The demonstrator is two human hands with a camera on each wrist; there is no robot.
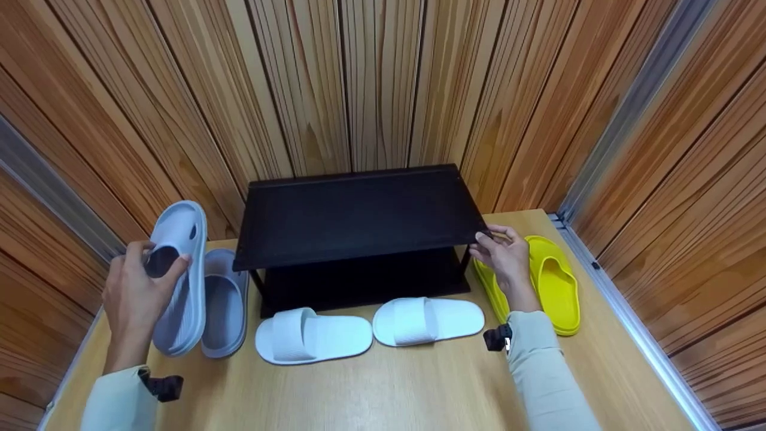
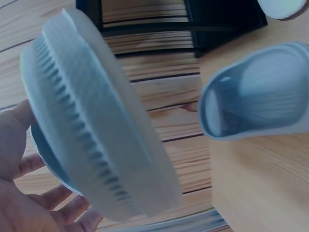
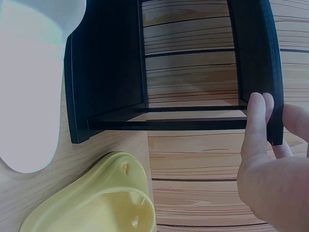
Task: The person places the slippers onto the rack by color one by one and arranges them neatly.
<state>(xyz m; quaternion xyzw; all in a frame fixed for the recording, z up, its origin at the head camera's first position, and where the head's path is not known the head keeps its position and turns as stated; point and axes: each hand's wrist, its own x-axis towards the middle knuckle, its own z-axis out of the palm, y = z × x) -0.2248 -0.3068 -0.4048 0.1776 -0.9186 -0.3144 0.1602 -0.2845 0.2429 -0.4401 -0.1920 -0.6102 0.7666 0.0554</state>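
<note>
My left hand (image 1: 134, 293) holds a grey-blue slipper (image 1: 179, 222) upright above the floor, thumb at its foot opening and fingers along the outer side. In the left wrist view the ridged side of that slipper (image 2: 96, 121) faces the camera. Its grey-blue mate (image 1: 224, 314) lies on the floor just to the right. A black two-tier shoe rack (image 1: 359, 218) stands in the middle, its top board bare. At its front right corner my right hand (image 1: 505, 263) pinches the top board, fingers below and thumb above; the right wrist view shows this hand (image 3: 270, 179) around the board's edge.
Two white slippers, one left (image 1: 341, 338) and one right (image 1: 455, 317), lie sideways before the rack. Yellow slippers (image 1: 556, 293) stand at the right, one partly hidden behind my right arm. Wood-patterned walls (image 1: 383, 84) enclose the back and sides.
</note>
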